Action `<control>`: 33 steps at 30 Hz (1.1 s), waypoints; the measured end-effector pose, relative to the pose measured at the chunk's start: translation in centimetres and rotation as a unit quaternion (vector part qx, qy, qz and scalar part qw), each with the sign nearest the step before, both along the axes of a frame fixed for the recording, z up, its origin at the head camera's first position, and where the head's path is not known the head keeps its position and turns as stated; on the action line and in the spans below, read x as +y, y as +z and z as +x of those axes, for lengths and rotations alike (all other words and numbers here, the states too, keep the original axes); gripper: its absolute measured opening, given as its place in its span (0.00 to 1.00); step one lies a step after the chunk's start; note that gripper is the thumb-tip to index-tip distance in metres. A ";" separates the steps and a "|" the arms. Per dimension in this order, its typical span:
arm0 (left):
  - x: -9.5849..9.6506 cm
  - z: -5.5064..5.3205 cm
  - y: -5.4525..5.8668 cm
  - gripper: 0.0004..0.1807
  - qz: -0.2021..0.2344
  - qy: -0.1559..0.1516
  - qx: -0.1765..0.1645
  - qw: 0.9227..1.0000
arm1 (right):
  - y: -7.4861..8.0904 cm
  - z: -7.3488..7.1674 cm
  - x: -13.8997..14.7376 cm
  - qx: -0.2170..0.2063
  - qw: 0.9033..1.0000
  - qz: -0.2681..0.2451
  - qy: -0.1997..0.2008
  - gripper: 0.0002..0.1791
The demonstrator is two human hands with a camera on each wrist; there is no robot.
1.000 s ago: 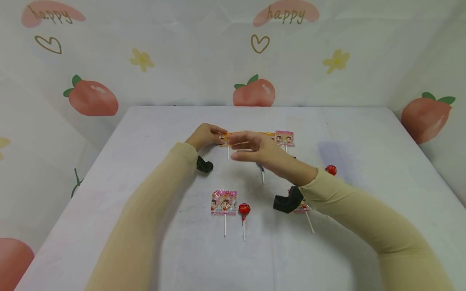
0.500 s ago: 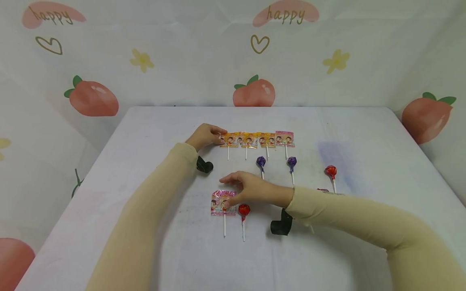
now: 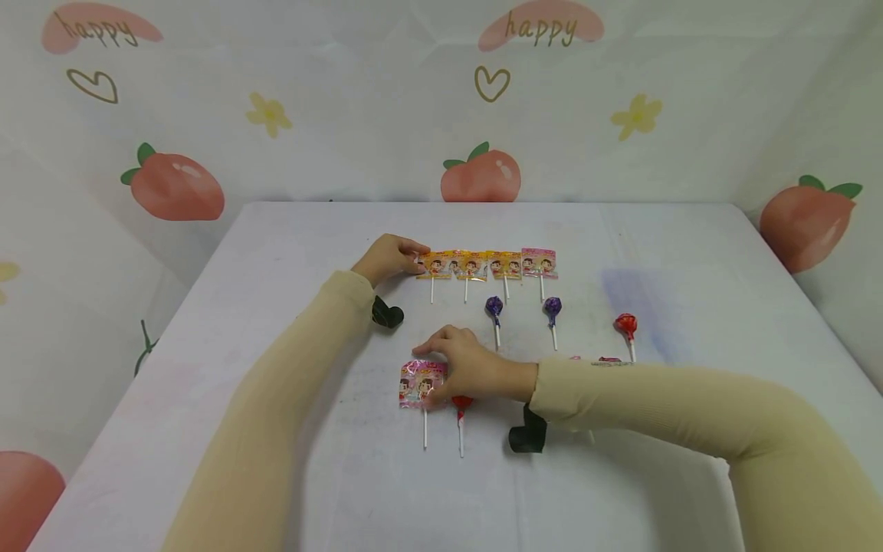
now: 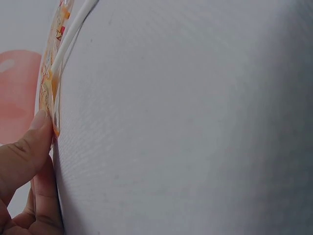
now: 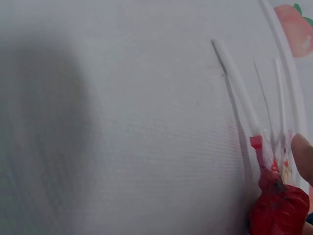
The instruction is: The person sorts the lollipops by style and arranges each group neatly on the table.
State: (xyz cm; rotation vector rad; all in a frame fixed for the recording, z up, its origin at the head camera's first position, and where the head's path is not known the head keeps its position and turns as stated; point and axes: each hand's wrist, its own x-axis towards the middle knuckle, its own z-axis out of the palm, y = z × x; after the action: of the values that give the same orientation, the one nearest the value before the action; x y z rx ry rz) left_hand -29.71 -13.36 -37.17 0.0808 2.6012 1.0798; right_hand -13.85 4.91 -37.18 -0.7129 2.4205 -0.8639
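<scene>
At the left end of the back row, my left hand (image 3: 392, 259) pinches the edge of an orange-wrapped flat lollipop (image 3: 436, 266). The left wrist view has the thumb tip (image 4: 40, 120) right at the wrapper's corner. My right hand (image 3: 476, 368) is low over the front pair, thumb and forefinger spread around the right side of a pink-wrapped flat lollipop (image 3: 416, 383). Under that hand lies a red round lollipop (image 3: 461, 418), its head partly covered in the head view. Its red wrapper (image 5: 279, 210) is close to the camera in the right wrist view.
Two more orange-wrapped lollipops (image 3: 471, 266) and a pink-wrapped one (image 3: 539, 263) continue the back row. Two purple lollipops (image 3: 494, 307) lie in front of them, and a red one (image 3: 626, 326) is farther right. The right sleeve (image 3: 621, 391) partly hides further candy.
My right hand has come down and toward me from above the back row to the pink-wrapped lollipop in front, uncovering the purple ones. My left hand has stayed in place.
</scene>
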 end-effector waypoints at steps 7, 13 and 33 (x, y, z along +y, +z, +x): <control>-0.1 0.0 0.0 0.23 0.000 0.001 -0.001 1.000 | 0.0 0.4 -0.3 0.033 0.999 0.005 0.004 0.35; -0.1 0.1 0.0 0.23 0.006 0.003 -0.003 1.000 | 0.0 0.4 -0.3 0.018 1.000 -0.008 -0.011 0.32; 0.0 -0.1 0.0 0.23 0.005 0.010 -0.008 1.000 | 0.3 -0.4 0.4 -0.038 0.995 -0.084 -0.032 0.24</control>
State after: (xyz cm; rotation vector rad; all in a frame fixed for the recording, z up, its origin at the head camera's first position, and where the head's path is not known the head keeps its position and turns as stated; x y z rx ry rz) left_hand -29.85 -13.31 -37.14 0.0488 2.5874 1.0972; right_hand -14.22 5.34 -36.91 -0.6540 2.3346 -1.1104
